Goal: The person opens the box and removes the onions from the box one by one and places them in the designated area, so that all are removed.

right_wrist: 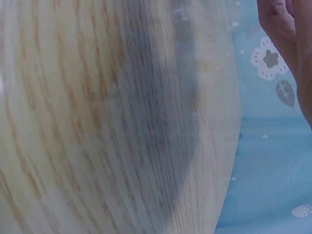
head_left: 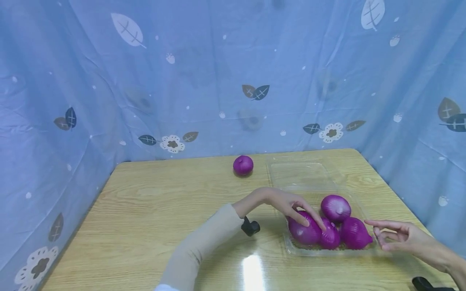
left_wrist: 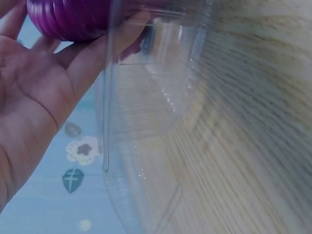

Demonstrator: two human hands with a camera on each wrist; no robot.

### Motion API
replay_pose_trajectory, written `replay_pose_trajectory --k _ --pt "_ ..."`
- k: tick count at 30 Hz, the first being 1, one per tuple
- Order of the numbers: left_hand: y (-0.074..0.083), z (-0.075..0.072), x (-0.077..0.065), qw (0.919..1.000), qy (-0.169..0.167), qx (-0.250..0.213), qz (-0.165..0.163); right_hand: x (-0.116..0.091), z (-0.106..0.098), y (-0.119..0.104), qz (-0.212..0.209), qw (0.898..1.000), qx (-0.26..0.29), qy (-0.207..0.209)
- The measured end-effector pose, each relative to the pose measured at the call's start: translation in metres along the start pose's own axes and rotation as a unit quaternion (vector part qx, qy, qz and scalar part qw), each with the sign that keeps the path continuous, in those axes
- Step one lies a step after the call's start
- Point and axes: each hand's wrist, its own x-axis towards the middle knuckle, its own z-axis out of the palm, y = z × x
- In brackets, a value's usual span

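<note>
A clear plastic clamshell box (head_left: 320,253) lies at the right of the table, its lid (head_left: 296,173) folded back behind it. Several red onions sit in its base, among them a front right onion (head_left: 354,233), a back onion (head_left: 335,208) and a small front onion (head_left: 329,235). My left hand (head_left: 287,202) reaches in from above and grips the front left onion (head_left: 305,229); the left wrist view shows this onion (left_wrist: 70,19) against the fingers. Beside the box's right wall is my right hand (head_left: 404,236), fingers extended; whether it touches the wall is unclear.
One more red onion (head_left: 243,165) stands near the back edge of the wooden table (head_left: 164,202), left of the lid. Blue patterned curtains (head_left: 204,72) hang behind and at both sides. A black wrist mount (head_left: 250,227) sits under the left wrist.
</note>
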Motion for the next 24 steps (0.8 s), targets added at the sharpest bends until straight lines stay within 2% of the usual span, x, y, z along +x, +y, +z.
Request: replay_pose_trajectory --k 4,7,11,17,22,24 --pt "0.0005 0.0015 -0.0059 0.9974 0.028 -0.065 -0.015 0.0005 -0.0009 0.0023 -0.012 1.0 0.006 -0.011" --pt "-0.0007 0.002 -0.009 0.9953 0.051 -0.082 -0.009 0.0005 -0.0009 0.0032 -0.017 1.0 0.002 -0.008" --pt "-0.0041 0.0023 -0.0099 0.9955 0.073 -0.053 0.028 0.0001 -0.0004 0.0022 -0.014 1.0 -0.01 0.004" --pt "-0.0064 0.0068 -0.0096 0.9905 0.126 -0.047 0.026 0.0003 0.0004 0.0001 0.001 1.0 -0.007 0.006" --pt "-0.0078 0.0087 -0.0102 0.9828 0.175 -0.036 0.049 0.0009 0.0001 0.0 0.006 1.0 0.019 -0.003" --pt "-0.0089 0.0094 -0.0107 0.9807 0.182 -0.039 0.058 0.0008 0.0 0.0001 0.007 1.0 0.018 -0.001"
